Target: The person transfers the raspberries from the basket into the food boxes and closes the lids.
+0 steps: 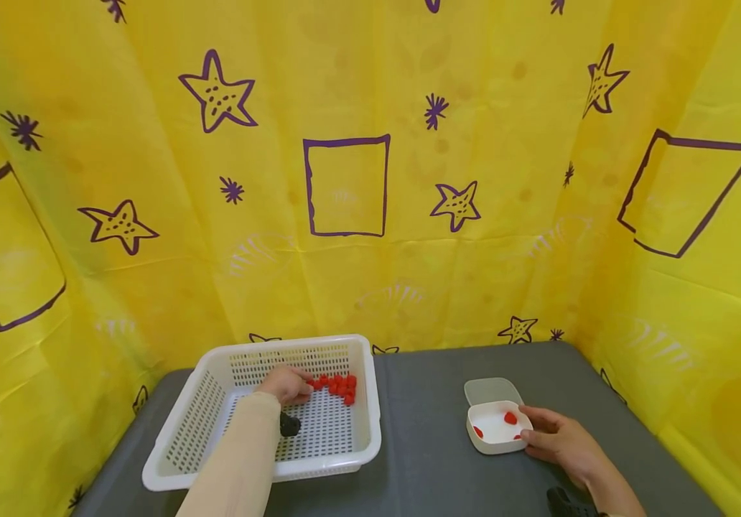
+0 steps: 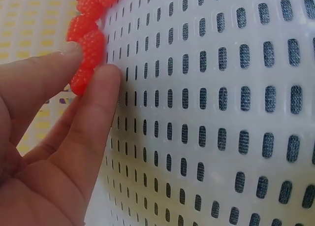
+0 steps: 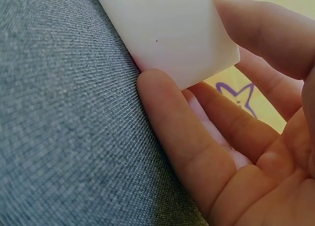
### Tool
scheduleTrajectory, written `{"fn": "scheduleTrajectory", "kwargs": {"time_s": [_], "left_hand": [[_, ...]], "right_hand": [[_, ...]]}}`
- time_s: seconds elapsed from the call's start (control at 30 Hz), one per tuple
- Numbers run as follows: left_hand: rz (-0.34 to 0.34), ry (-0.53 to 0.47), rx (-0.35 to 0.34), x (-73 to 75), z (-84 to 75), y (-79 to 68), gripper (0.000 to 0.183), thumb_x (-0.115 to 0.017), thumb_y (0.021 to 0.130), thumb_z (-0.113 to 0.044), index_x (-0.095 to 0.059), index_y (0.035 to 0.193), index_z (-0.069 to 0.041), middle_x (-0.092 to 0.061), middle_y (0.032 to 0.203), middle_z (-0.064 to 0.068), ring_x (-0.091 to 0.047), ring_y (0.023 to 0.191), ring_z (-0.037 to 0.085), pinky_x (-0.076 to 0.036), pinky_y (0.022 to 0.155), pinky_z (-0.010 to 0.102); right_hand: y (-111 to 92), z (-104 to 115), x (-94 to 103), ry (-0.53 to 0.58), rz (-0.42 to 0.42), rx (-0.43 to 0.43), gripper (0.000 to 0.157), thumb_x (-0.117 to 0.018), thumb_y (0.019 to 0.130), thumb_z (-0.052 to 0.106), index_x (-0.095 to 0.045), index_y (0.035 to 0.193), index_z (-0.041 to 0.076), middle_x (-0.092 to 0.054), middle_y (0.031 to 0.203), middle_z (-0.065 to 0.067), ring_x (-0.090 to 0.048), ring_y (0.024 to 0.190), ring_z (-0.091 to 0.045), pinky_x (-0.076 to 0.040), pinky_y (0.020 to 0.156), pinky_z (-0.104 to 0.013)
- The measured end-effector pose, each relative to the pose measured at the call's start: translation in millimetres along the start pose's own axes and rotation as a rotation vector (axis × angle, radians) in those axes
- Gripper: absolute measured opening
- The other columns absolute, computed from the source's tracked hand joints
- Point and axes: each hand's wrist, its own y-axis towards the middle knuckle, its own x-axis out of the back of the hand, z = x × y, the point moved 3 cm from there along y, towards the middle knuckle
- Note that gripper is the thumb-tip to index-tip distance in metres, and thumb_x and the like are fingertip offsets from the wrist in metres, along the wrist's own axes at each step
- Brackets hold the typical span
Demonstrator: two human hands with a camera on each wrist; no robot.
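Note:
In the white slotted basket (image 1: 370,431), my left hand (image 1: 285,384) reaches to a cluster of red raspberries (image 1: 342,385). The left wrist view has the thumb and a finger of the left hand (image 2: 59,113) on either side of a raspberry (image 2: 92,48), pinching at it; other berries touch it. On the right, my right hand (image 1: 561,438) grips the side of a small white box (image 1: 496,446) standing on the table. Several red pieces (image 1: 510,417) lie inside. In the right wrist view the right hand (image 3: 236,122) holds the box's corner (image 3: 182,44).
A translucent lid (image 1: 493,390) lies behind the small box, against its far edge. The grey tabletop (image 1: 422,431) stretches between basket and box. Yellow patterned curtains (image 1: 345,287) enclose the back and both sides.

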Motion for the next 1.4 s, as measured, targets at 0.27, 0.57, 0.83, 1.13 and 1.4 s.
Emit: {"fn": "scheduleTrajectory", "kwargs": {"time_s": [0.27,0.57,0.83,1.13,1.4], "left_hand": [[-0.021,0.087,-0.021,0.4,-3.4,0.4,0.025,-0.071,0.083,0.012,-0.072,0.107,0.008,-0.069,0.099,0.017,-0.066,0.074,0.022,-0.060,0.065,0.034],[-0.016,0.279,-0.121,2.3,-6.1,1.4,0.016,-0.072,0.080,0.010,-0.076,0.093,0.004,-0.068,0.088,0.011,-0.062,0.066,0.020,-0.057,0.057,0.030],[-0.014,0.355,-0.144,3.8,-4.6,1.0,0.014,-0.069,0.073,0.011,-0.074,0.079,0.000,-0.063,0.071,0.006,-0.055,0.057,0.018,-0.048,0.049,0.025],[0.015,0.467,-0.166,5.9,-20.9,-7.1,0.025,-0.060,0.075,0.009,-0.057,0.058,-0.008,-0.043,0.059,-0.001,-0.032,0.051,0.013,-0.029,0.047,0.023],[-0.039,0.100,-0.174,8.1,-71.5,-32.6,0.019,-0.062,0.084,0.006,-0.074,0.098,0.003,-0.069,0.090,0.006,-0.054,0.065,0.018,-0.046,0.058,0.031]], "right_hand": [[0,2,-0.4,-0.005,0.000,0.005,0.066,-0.072,0.093,0.011,-0.038,0.146,-0.011,-0.040,0.143,-0.035,-0.060,0.109,-0.028,-0.054,0.089,-0.045],[0,3,0.7,0.002,-0.002,0.003,0.067,-0.072,0.093,0.011,-0.038,0.146,-0.011,-0.038,0.144,-0.036,-0.059,0.110,-0.028,-0.054,0.090,-0.046],[-1,2,0.0,0.014,-0.002,0.016,0.066,-0.073,0.092,0.010,-0.040,0.145,-0.011,-0.043,0.142,-0.033,-0.060,0.108,-0.026,-0.054,0.088,-0.045],[-2,2,-1.0,0.000,0.003,0.007,0.067,-0.073,0.092,0.011,-0.039,0.145,-0.011,-0.043,0.141,-0.034,-0.060,0.107,-0.027,-0.054,0.088,-0.046],[0,3,-1.4,-0.011,-0.006,-0.004,0.067,-0.073,0.092,0.011,-0.039,0.146,-0.011,-0.037,0.145,-0.036,-0.060,0.108,-0.027,-0.054,0.089,-0.046]]}}
